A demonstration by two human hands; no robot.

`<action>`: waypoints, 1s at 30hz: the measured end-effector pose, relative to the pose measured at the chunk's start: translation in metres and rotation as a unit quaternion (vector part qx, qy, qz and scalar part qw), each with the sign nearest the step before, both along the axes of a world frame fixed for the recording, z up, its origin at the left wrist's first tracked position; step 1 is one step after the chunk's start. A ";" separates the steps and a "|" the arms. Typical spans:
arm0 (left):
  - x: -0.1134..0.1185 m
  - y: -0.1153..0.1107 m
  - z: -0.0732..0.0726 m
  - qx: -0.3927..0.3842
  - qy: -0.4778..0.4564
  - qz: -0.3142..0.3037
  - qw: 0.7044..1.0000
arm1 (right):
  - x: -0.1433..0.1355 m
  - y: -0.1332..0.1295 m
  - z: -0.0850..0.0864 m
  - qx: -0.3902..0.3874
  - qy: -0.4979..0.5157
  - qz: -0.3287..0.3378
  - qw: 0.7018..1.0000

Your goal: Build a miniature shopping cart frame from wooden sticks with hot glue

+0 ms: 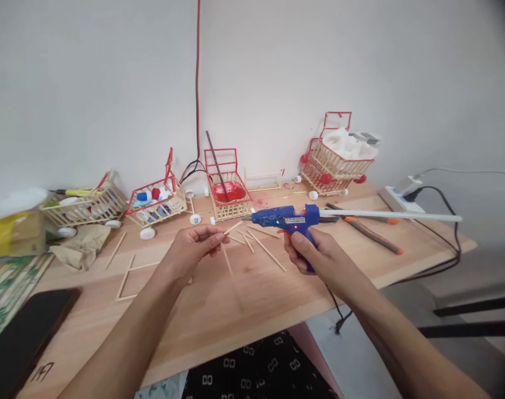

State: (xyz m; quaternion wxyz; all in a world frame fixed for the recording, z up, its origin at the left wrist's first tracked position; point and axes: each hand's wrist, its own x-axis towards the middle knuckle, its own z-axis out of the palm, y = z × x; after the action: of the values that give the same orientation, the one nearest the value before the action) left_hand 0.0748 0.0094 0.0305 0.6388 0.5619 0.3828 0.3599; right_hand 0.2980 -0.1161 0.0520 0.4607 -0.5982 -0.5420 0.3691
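One glue gun [277,217] sits in the right hand [319,254].

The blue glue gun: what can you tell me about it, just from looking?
The glue gun is blue, plastic-looking and smeared along its barrel, with a pale label and a small red light on its side. The right hand grips its handle above the table, nozzle pointing left towards a wooden stick in the left hand; whether they touch is unclear. A long whitish glue stick juts from its back, and a dark cord hangs below the handle.
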 end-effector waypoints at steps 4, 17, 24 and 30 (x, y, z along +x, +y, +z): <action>0.000 0.000 0.000 0.008 0.000 0.003 1.000 | -0.003 0.000 -0.001 -0.008 -0.007 0.004 1.000; -0.003 0.001 0.004 -0.052 -0.065 -0.015 0.996 | 0.014 -0.018 0.002 0.105 -0.348 0.044 0.931; -0.006 0.002 0.010 -0.072 -0.077 0.015 0.994 | 0.124 -0.021 -0.019 0.076 -0.525 -0.151 0.834; -0.006 0.005 0.009 -0.072 -0.058 0.022 0.996 | 0.227 -0.035 -0.036 -0.003 -0.559 -0.168 0.812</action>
State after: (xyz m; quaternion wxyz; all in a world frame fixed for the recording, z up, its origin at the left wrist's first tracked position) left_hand 0.0691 0.0143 0.0392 0.6902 0.4843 0.3826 0.3777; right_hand 0.5245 -0.1508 0.0164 0.1310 -0.7845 -0.5960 -0.1102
